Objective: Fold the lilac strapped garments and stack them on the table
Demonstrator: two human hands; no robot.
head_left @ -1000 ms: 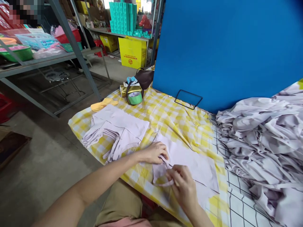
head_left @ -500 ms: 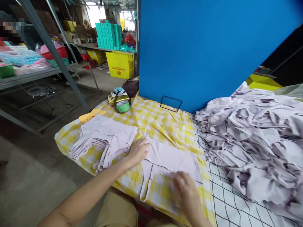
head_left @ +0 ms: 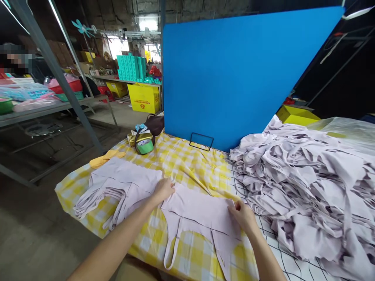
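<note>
Both hands on the garment: left hand (head_left: pixel 164 190) looks pinched on its far left corner, right hand (head_left: pixel 242 214) grips the far right corner between thumb and fingers. Pale lilac garment (head_left: pixel 202 207) lies flat between the hands, straps toward the person. Nearest risk: strap loop (head_left: pixel 169 262), below the left hand, could twist or fold under if the fabric gets dragged. Uneven pull from the two hands could skew the panel and crease it. Yellow checked cloth (head_left: pixel 193 253) under the hands is rumpled; the ridges just beyond the garment could bunch up and shift it. Left forearm crosses the near edge of the stacked garments (head_left: pixel 117 171), left of the left hand, so a sleeveless arm sweep could knock the layers out of line. Loose heap (head_left: pixel 307 175) right of the right hand has trailing folds; it could slump over, or the right hand could snag it. Farther off, wire frame (head_left: pixel 202 141), ahead of and between the hands, could catch fabric if the garment is lifted forward. Blue board (head_left: pixel 234 78) stands behind it; can't tell how it's supported, could tip if bumped.
</note>
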